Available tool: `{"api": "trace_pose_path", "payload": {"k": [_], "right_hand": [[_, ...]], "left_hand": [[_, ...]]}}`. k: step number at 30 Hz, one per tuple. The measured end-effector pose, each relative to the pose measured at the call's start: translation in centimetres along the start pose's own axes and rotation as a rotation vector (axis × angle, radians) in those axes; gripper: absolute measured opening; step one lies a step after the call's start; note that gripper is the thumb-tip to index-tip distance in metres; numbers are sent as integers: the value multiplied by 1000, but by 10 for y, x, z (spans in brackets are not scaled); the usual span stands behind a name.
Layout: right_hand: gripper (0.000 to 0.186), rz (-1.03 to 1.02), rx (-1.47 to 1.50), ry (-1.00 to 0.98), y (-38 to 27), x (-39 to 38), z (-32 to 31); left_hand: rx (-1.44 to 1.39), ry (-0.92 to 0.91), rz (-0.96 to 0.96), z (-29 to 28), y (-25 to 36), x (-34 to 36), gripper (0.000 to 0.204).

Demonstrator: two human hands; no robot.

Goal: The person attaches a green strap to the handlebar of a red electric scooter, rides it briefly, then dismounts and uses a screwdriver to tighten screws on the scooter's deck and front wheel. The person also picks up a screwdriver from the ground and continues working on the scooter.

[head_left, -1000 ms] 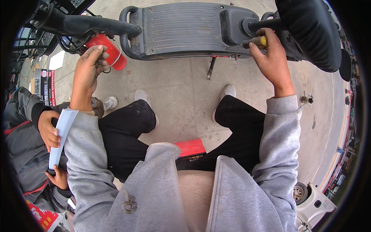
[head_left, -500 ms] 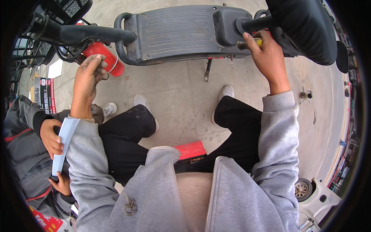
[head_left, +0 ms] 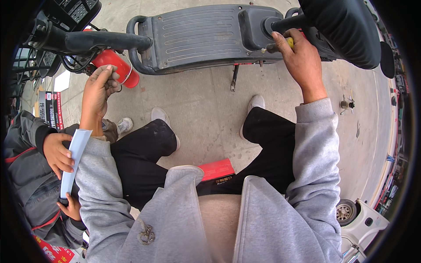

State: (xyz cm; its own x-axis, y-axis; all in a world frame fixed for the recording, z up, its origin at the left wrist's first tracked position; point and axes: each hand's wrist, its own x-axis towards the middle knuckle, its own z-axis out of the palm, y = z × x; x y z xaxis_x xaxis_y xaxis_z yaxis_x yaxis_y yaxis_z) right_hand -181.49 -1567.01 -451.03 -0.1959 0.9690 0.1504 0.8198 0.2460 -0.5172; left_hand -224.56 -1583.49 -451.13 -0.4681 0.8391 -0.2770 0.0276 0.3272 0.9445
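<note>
Across the top of the frame lies a grey scooter footboard (head_left: 199, 35), ribbed and seen from above, with its kickstand (head_left: 234, 79) down on the concrete. At upper right the right hand (head_left: 300, 57) is closed around a yellow-handled tool (head_left: 289, 41) set against the scooter's steering column (head_left: 280, 24); the tool's tip is hidden. At upper left the left hand (head_left: 98, 90) is loosely curled, fingertips touching the red fire extinguisher (head_left: 120, 68) lying just below the black handlebar grip (head_left: 105, 41); whether it grips anything cannot be told. At left edge, another person's hand (head_left: 57, 151) holds a pale blue paper (head_left: 74, 160). A red box (head_left: 217, 170) lies between the knees.
</note>
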Motion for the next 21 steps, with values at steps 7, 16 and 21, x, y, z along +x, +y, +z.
{"api": "trace_pose_path", "payload": {"k": [7,16,21], "right_hand": [[35,-512,6,191,3,2,8],[38,-356,-24,225,3,2,6],[35,-253,-38,188,0,-1,2]], "left_hand": [[-6,0,-2,-4,-2,2,19],[60,-14,-31,-14,-5,5,24],[111,-41,-124,-47,-18,13,29]]}}
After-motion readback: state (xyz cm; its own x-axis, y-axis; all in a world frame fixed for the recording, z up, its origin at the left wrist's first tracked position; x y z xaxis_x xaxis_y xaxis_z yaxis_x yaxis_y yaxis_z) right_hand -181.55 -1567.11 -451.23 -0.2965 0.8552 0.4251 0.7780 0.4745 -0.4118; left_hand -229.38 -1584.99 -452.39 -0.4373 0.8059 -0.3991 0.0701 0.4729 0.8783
